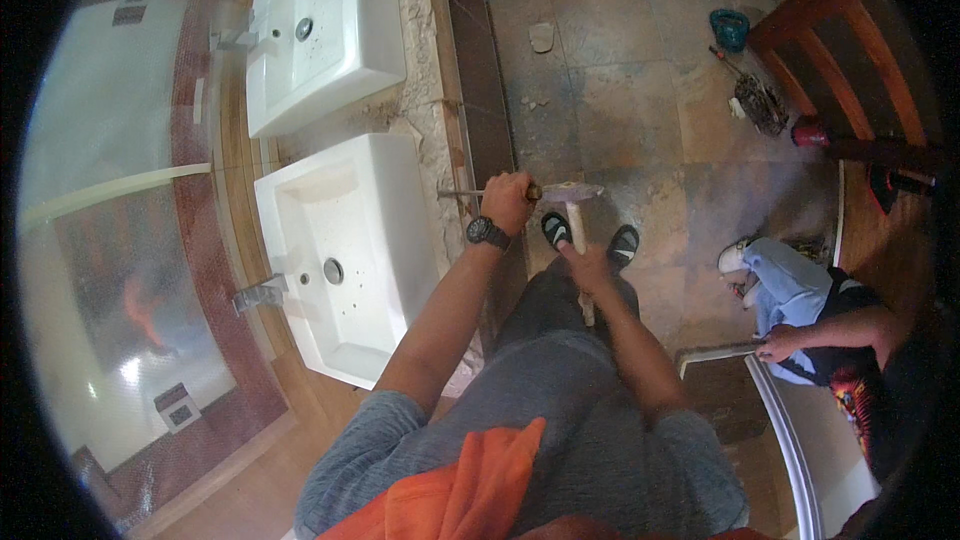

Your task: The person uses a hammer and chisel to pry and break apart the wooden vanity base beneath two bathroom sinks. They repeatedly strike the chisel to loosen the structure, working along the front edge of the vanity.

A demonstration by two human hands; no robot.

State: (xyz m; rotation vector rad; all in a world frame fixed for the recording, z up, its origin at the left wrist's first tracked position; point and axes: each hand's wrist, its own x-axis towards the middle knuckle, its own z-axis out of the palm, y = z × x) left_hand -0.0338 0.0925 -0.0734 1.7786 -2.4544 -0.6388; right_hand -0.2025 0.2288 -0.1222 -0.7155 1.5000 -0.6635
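The person's left hand [508, 202] is closed around a chisel [462, 193], fingers curled into a fist with no gap showing. The chisel's long axis runs left to right, its tip reaching left to the broken edge of the surface [424, 60], beside the nearer sink [415, 210]; whether it touches there cannot be told. The right hand [590, 270], closer to the body and further right, has its fingers wrapped around the handle of a hammer [577, 225], which lies roughly square to the chisel. The hammer's head is just right of the chisel's butt, nearly in line with it; contact is unclear. The left hand is nearer the surface.
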